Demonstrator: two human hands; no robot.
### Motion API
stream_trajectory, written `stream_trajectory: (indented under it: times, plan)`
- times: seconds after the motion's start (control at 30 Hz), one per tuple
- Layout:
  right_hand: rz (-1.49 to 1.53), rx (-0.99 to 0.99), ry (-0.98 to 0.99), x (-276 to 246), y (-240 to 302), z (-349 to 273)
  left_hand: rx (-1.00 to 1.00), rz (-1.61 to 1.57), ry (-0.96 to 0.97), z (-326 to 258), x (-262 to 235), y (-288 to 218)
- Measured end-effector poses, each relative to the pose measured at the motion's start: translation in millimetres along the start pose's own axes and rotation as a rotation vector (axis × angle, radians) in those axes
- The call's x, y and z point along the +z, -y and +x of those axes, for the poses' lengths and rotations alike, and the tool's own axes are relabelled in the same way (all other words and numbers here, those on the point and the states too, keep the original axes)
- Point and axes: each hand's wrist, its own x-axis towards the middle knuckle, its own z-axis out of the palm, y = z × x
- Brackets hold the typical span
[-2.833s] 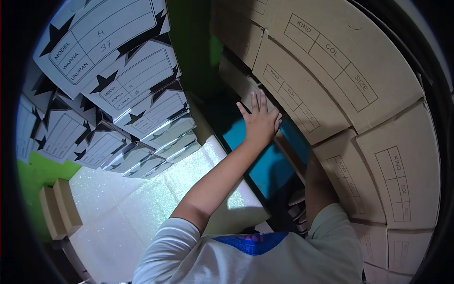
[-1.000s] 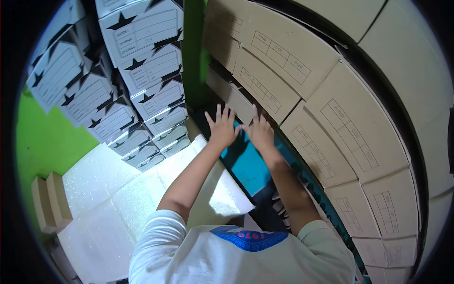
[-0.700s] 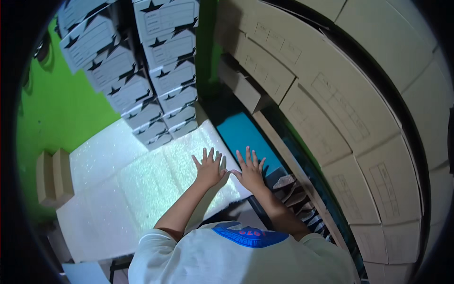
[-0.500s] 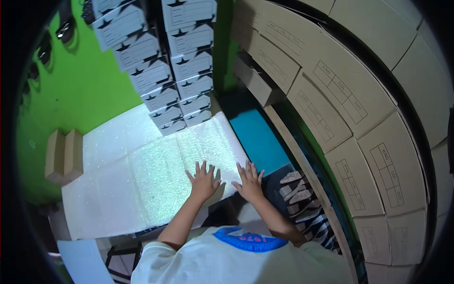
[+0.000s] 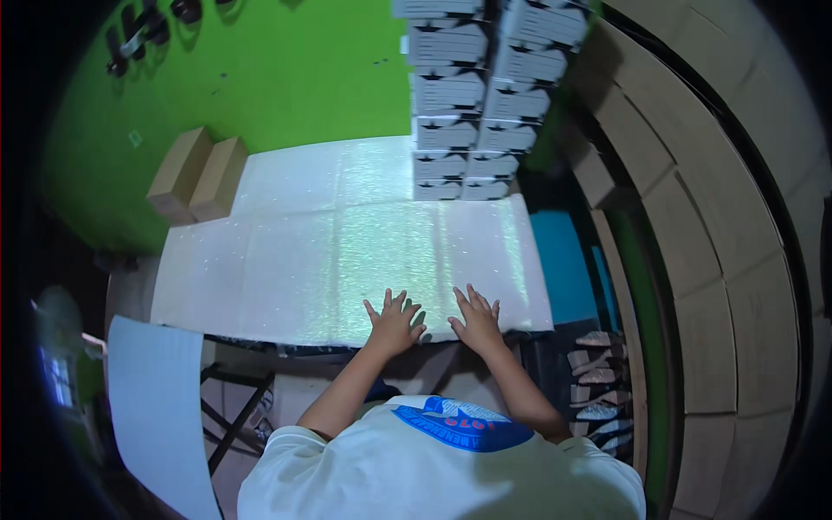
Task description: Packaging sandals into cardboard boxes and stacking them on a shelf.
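A table with a white, shimmering cover (image 5: 286,260) lies before me. Near its front edge, my left hand (image 5: 394,325) is held palm down with the fingers spread and nothing in it. To its right, my right hand (image 5: 475,319) has its fingers stretched apart and is likewise without anything. Whether the palms press on the cover or hover just above it, I cannot tell. Two tall stacks of white boxes with black stars (image 5: 448,134) stand at the table's back right. A pair of plain brown boxes (image 5: 217,178) sits at the back left.
Brown cartons (image 5: 706,334) are stacked along the right side. Shoes (image 5: 598,381) rest on a low rack right of me. Footwear also hangs on the green wall (image 5: 321,78). A pale panel (image 5: 165,399) stands at the lower left, beside a dark folding frame (image 5: 234,420).
My view has turned left, so the table now lies squarer and the boxes appear farther right. Both hands stay spread at the table's front edge.
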Motion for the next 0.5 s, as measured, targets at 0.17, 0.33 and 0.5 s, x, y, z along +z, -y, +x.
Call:
stream_trajectory:
  times: [0.17, 0.33, 0.5]
  plan:
    - [0.050, -0.141, 0.037, 27, 76, 53, -0.126, -0.042, -0.035, -17, -31, 82]
    - [0.091, -0.234, 0.049, 67, 187, 110, -0.242, -0.066, -0.107, -30, -75, 197]
    - [0.135, -0.254, 0.183, 105, 306, 163, -0.448, -0.077, -0.279, -36, -150, 327]
